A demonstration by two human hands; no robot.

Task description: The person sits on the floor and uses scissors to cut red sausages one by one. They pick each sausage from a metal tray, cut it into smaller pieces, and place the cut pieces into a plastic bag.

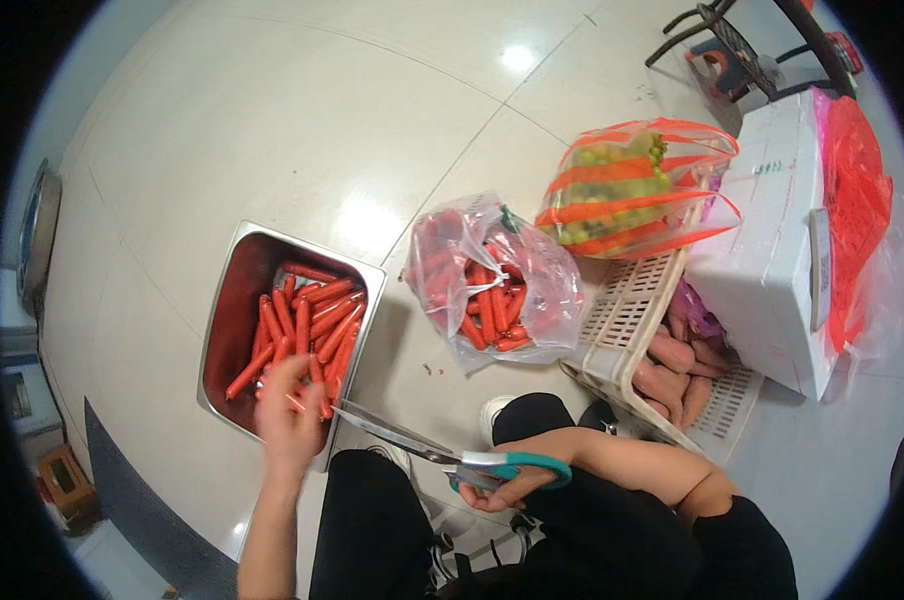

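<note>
My right hand (pixel 504 487) grips the teal handles of a pair of scissors (pixel 452 459), whose blades point left to the near right rim of a deep steel pan (pixel 381 289). Inside the pan lies a heap of red-wrapped sausages (pixel 302 322). Over the pan's near end is my left hand (pixel 291 405), blurred, with its fingers among the sausages; whether it holds one I cannot tell. Right of the pan, a clear plastic bag (pixel 437 262) holds more red sausages (pixel 493 307) behind a torn or open side, with a white knot in its middle.
An orange-striped bag of green fruit (pixel 617 187) rests by a cream plastic crate (pixel 624 300) holding sweet potatoes (pixel 669 375). Beyond stands a white foam box (pixel 759 247) with a red plastic bag (pixel 857 202). Chair legs (pixel 737 49) are at upper right. Small scraps lie on the tiled floor.
</note>
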